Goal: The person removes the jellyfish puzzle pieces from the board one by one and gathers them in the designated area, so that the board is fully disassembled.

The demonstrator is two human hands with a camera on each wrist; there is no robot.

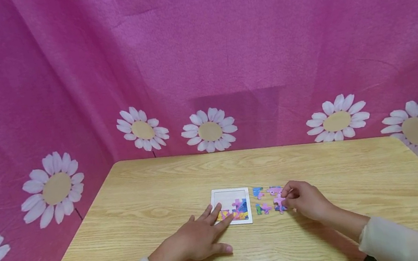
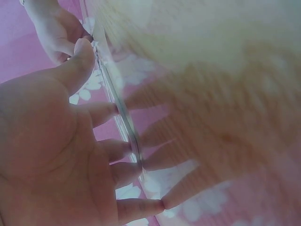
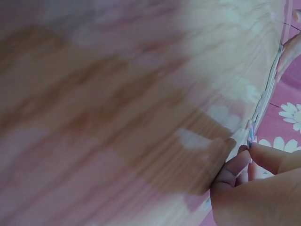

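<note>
A small square white-rimmed puzzle tray (image 1: 227,195) lies on the table. Joined pink, blue and yellow jigsaw pieces (image 1: 240,209) fill its lower part, while bare board shows above. My left hand (image 1: 195,241) rests over the tray's lower left with fingers spread and straight, covering some of the picture. In the left wrist view the palm (image 2: 51,155) faces the camera. To the right of the tray, my right hand (image 1: 308,200) pinches a pink jigsaw piece (image 1: 279,203) between thumb and fingertips; its edge (image 3: 250,133) shows in the right wrist view.
Several loose pieces lie beside the tray, among them a blue one (image 1: 258,192), a pink one with an eye (image 1: 274,190) and a green and pink one (image 1: 263,208). The wood-grain table (image 1: 160,184) is glossy. A magenta daisy-print cloth (image 1: 238,53) hangs behind it.
</note>
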